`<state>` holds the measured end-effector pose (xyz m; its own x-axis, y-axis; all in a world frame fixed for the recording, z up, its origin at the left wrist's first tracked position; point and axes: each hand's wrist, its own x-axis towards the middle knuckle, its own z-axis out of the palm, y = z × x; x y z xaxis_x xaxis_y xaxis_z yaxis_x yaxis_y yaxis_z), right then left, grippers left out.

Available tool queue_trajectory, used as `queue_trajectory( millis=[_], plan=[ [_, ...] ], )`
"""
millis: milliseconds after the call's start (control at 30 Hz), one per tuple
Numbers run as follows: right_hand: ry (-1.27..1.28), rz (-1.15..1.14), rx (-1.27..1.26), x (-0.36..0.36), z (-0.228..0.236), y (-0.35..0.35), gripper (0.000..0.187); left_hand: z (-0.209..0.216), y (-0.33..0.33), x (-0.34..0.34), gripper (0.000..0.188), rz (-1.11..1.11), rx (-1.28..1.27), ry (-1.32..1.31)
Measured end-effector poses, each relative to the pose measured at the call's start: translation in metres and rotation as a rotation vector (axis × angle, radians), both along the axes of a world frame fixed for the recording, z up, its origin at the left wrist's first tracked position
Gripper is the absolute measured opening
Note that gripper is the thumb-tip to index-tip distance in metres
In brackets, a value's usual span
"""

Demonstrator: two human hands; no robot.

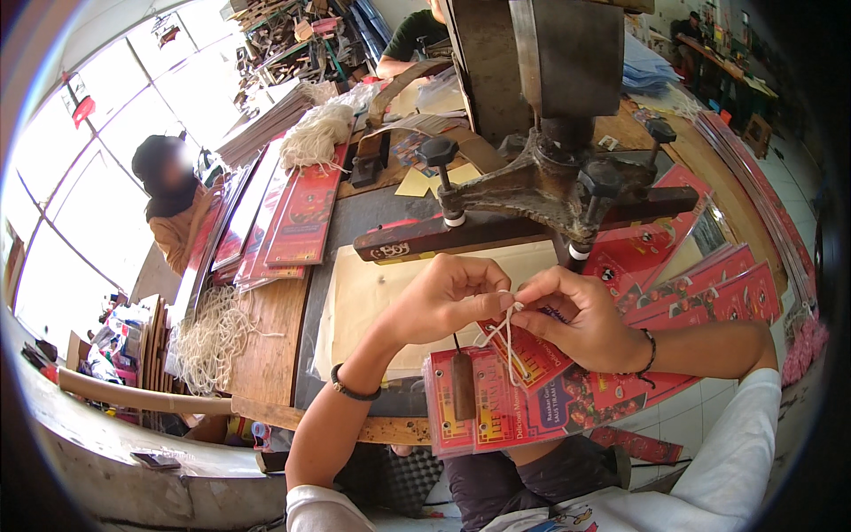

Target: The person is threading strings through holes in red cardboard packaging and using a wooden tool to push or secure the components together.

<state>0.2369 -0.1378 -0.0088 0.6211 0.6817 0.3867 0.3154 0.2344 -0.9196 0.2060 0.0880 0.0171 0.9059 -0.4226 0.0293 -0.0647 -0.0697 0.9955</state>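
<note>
Both hands meet above the front of the bench, fingers pinching a white cord (509, 344). My left hand (454, 300) comes from the left with thumb and forefinger closed on it. From the right, my right hand (576, 317) grips the cord at what looks like a knot. Two ends of the cord dangle over a red printed card (542, 362) just below the fingers. Beneath lies a stack of red laminated cards (496, 417) at the bench edge. A wooden-handled tool with a thin metal shaft, resembling an awl (463, 387), rests on that stack.
A heavy metal press (541, 195) stands just beyond my hands, over a pale board (355, 301). White cord bundles (317, 135) lie on red card stacks (301, 217) at left; loose cords (213, 341) hang nearby. More red cards (727, 288) lie right. Other people sit farther back.
</note>
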Motion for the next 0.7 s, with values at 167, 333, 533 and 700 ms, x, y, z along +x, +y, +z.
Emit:
queue_trajectory(
  millis=[167,333,533,700],
  plan=[
    [-0.005,0.035,0.09,0.003,-0.003,0.001,0.007,0.002,-0.002,0.0,0.018,0.003,0.005,-0.004],
    [-0.159,-0.01,0.075,0.007,-0.004,0.002,0.01,0.003,-0.003,-0.001,0.017,0.027,-0.018,0.018],
    [-0.19,-0.024,0.062,0.008,-0.004,0.002,0.009,0.011,-0.002,-0.003,0.021,-0.046,0.02,0.032],
    [-0.152,-0.021,0.078,0.006,-0.004,0.003,0.007,0.003,-0.001,0.0,0.019,-0.075,-0.032,0.031]
  ],
)
